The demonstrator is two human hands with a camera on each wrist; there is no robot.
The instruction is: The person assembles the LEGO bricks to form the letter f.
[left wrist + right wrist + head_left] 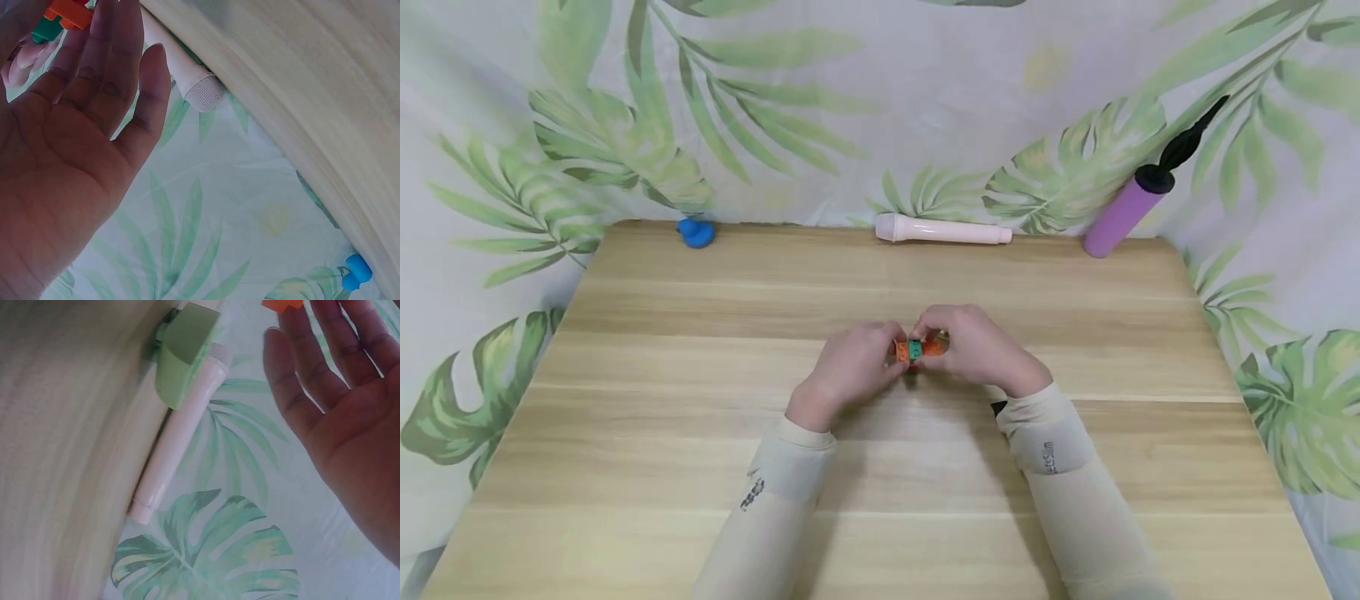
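the left hand (853, 362) and right hand (983, 346) pinch small toy blocks (915, 350), some seemingly joined already, the work apparently unfinished.

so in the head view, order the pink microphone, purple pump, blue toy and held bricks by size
1. Purple pump
2. Pink microphone
3. Blue toy and held bricks: can't rank these two; they look close in size and the bricks are partly hidden

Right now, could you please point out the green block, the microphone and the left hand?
Green block (47, 29), left wrist view: exposed side.
Microphone (951, 231), head view: handle.
Left hand (854, 362), head view: back.
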